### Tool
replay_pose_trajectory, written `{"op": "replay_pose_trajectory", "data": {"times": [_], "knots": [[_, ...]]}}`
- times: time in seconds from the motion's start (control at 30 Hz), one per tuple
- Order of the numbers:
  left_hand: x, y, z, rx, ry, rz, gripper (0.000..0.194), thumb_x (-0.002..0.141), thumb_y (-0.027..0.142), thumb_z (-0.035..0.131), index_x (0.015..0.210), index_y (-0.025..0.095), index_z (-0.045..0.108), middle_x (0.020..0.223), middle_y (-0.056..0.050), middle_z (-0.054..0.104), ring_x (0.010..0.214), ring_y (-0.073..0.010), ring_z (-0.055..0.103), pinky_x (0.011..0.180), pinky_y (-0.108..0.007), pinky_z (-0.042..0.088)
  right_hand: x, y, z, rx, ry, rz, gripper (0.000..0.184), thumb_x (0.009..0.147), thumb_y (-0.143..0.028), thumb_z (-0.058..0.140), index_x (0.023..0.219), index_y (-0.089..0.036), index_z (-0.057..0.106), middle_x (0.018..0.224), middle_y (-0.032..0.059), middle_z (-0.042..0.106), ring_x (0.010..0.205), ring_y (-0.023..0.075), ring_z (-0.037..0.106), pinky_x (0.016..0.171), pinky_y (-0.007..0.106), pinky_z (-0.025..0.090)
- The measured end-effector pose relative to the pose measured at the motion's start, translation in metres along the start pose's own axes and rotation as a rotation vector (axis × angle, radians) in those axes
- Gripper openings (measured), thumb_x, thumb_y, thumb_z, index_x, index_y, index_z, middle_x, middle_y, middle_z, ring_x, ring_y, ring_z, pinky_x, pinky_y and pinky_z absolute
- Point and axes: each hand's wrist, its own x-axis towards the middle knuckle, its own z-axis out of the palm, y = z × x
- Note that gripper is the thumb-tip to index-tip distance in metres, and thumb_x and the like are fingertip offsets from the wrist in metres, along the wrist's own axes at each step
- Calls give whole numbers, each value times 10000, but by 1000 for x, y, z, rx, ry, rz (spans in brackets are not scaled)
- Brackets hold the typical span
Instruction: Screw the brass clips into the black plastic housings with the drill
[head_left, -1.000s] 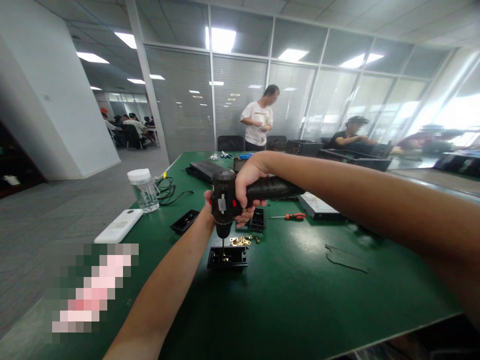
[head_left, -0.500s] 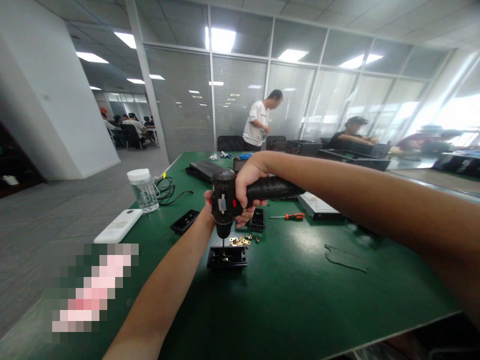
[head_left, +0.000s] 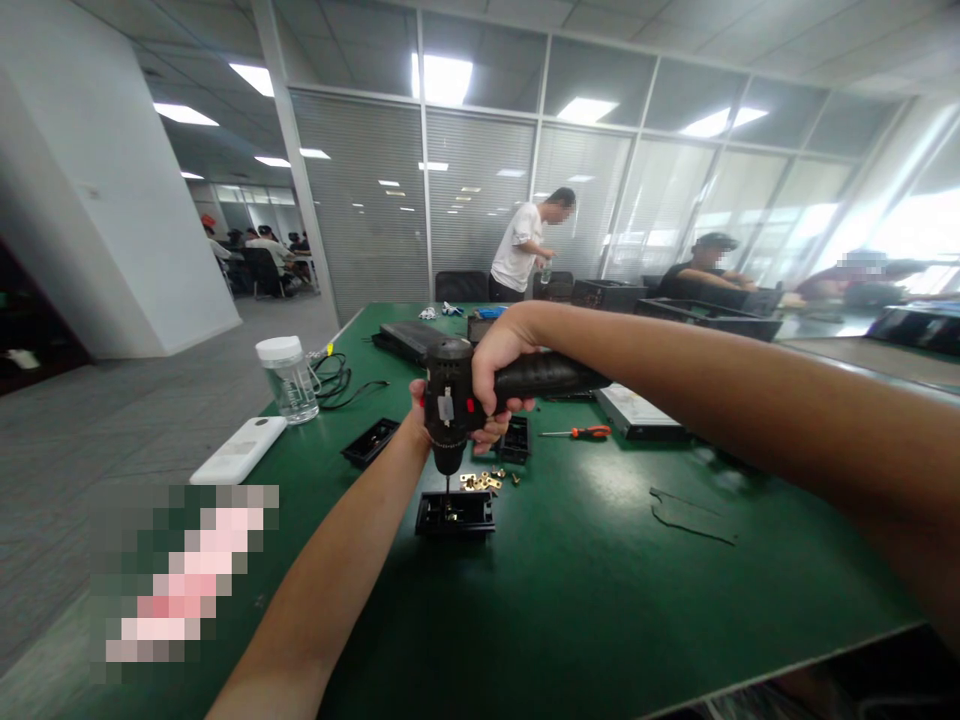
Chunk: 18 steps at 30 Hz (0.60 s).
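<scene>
A black power drill [head_left: 448, 400] points straight down over the table. My right hand [head_left: 504, 358] is wrapped around its handle near the trigger. Lower on the tool, my left hand [head_left: 420, 412] grips the body from the left and behind, and some of its fingers show on the right side. The thin bit [head_left: 448, 488] reaches into a small black plastic box [head_left: 474, 518], where brass-coloured metal shows at the tip. Whether the bit sits in a screw head is too small to tell. Several brass plates and screws [head_left: 480, 482] lie just behind the box.
Two more black boxes [head_left: 370, 442] [head_left: 516, 440] stand behind. An orange-handled screwdriver [head_left: 589, 432], a clear jar [head_left: 289, 385], a white power bank [head_left: 238, 452] and black cables [head_left: 337, 380] lie around on the green table [head_left: 600, 600]. Other people work beyond.
My hands, the drill and the box hold the same position throughout. In the background, the standing person in white leans forward and moves slightly right, a bottle now visible at the hand.
</scene>
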Motion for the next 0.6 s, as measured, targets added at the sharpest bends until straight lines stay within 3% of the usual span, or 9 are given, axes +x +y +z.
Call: {"op": "replay_pose_trajectory", "data": {"times": [0.13,0.3,0.6], "knots": [[0,5,1,65,-110,-67,1118,247,653,822,1152,95,476,854,-64,509,640,-146,446,565,-318,426,0,-1,1,0,36,20,336,661,-340,730,859,-93,618,701,10,589,588,120,604,563,241,552],[0,6,5,78,-106,-64,1154,239,677,818,1171,92,468,869,-66,505,649,-143,434,577,-315,427,-2,-3,3,-17,76,74,311,685,-343,701,864,-104,616,684,2,578,594,129,607,573,254,553],[0,4,3,66,-95,-52,1142,237,689,805,1154,105,457,864,-74,521,635,-152,441,553,-320,417,1,0,2,-2,-41,-15,325,653,-327,737,858,-104,619,710,0,570,581,110,583,554,238,538]]}}
